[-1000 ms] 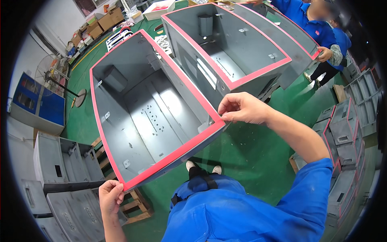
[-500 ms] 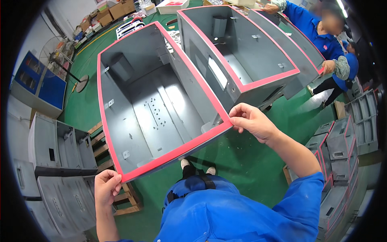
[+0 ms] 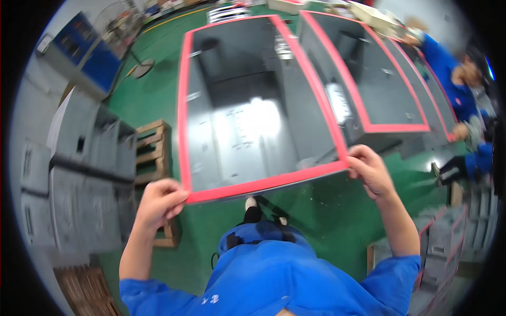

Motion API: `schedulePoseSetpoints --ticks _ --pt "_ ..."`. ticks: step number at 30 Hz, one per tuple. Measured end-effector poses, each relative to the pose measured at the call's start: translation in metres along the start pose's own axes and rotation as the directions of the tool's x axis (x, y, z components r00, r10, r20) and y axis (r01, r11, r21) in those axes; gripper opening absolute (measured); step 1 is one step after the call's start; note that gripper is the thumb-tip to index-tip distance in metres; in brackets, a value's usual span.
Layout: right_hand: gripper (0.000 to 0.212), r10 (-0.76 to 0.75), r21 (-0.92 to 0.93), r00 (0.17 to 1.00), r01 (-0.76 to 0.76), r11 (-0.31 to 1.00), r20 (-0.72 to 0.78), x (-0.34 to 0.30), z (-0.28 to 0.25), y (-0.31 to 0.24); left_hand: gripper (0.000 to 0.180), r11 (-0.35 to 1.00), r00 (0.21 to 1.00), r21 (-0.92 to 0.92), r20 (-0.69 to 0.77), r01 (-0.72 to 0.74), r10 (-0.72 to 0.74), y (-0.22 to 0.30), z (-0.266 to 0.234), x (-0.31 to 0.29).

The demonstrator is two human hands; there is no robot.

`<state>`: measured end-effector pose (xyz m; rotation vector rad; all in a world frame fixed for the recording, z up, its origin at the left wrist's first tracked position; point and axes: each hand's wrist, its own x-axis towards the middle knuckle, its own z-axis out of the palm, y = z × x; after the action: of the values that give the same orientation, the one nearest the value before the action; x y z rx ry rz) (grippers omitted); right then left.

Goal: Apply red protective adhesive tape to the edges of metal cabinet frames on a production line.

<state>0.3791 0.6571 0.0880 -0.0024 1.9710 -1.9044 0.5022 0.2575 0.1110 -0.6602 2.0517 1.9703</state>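
Note:
A large grey metal cabinet shell (image 3: 303,100) lies before me with its hollow side up. Red tape (image 3: 269,183) runs along its rim on all sides. My left hand (image 3: 161,203) pinches the tape at the near left corner with thumb and fingers. At the near right corner my right hand (image 3: 371,171) does the same, thumb against the strip. Between the hands the near strip lies along the edge. Whether it is fully stuck down there cannot be seen. Motion blurs the picture somewhat.
A second grey cabinet shell (image 3: 379,97) with a red rim stands close on the right, with a co-worker (image 3: 453,68) beyond it. Wooden pallets (image 3: 153,152) and stacked grey cabinets (image 3: 79,205) are at the left. More red-edged cabinets (image 3: 443,237) stand at the lower right.
My view has turned, so the cabinet and both hands appear farther right and the cabinet sits straighter. Both hands keep their pinch at the same two corners.

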Motion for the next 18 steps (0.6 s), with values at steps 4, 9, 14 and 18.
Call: schedulePoseSetpoints --ticks 4,9,14,18 --pt "0.010 -0.073 0.016 0.997 0.074 0.997 -0.026 0.000 0.002 0.009 0.017 0.996 0.999 0.084 0.031 0.012 -0.014 0.009 0.000 0.001" --pt "0.012 -0.023 0.095 1.000 0.022 0.995 0.013 0.002 -0.001 0.013 0.015 0.998 0.997 0.005 0.056 -0.058 0.058 -0.002 -0.003 0.002" --pt "0.013 -0.021 0.095 1.000 0.023 0.995 -0.022 0.005 -0.002 0.014 0.015 0.995 0.995 0.057 0.069 -0.080 0.076 -0.003 -0.004 0.001" --pt "0.013 -0.034 0.092 0.999 0.034 0.995 0.001 0.007 -0.004 0.016 0.015 0.992 0.992 0.073 0.075 -0.107 0.102 -0.004 -0.004 0.002"
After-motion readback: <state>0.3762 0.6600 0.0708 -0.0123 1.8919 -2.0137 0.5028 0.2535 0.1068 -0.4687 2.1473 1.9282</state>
